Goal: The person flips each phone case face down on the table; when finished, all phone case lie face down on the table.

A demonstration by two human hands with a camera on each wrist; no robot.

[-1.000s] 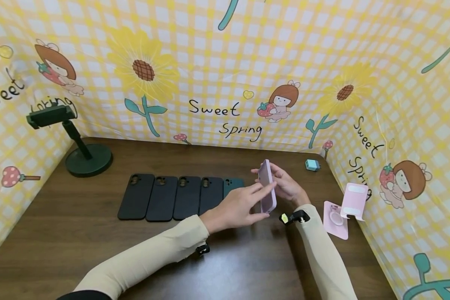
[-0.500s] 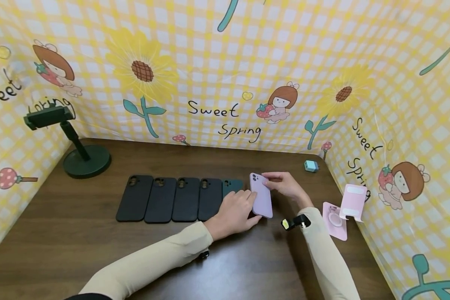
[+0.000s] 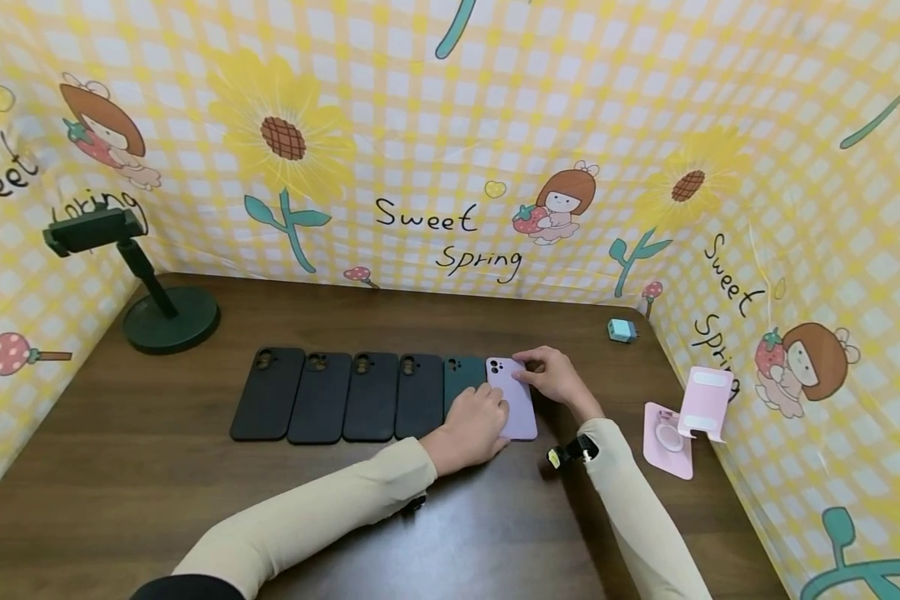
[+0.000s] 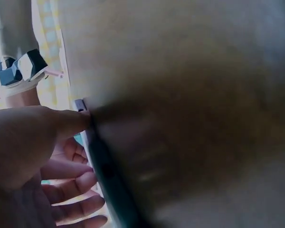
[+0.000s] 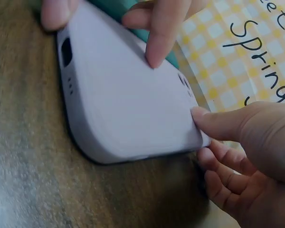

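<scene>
A lilac phone case (image 3: pixel 517 407) lies back up at the right end of a row of cases. My right hand (image 3: pixel 562 382) pinches its upper right corner, thumb (image 5: pixel 216 121) on the back and fingers curled by the side edge. My left hand (image 3: pixel 471 427) holds its lower left part, the thumb at the bottom edge and a fingertip (image 5: pixel 155 57) on the back. Right beside it lies a teal phone case (image 3: pixel 456 379), partly hidden by my left hand. Several black phone cases (image 3: pixel 371 400) continue the row leftward.
On the wooden table (image 3: pixel 330 533), a dark green phone stand (image 3: pixel 171 319) stands at the back left. A light blue charger plug (image 3: pixel 621 331) sits at the back right, and a pink folding stand (image 3: pixel 669 442) by the right edge. Patterned cloth (image 3: pixel 420 133) encloses the table.
The lilac case has come down from a raised, upright tilt to lie on the table beside the teal one. Both hands have lowered with it, the right one shifting slightly left.
</scene>
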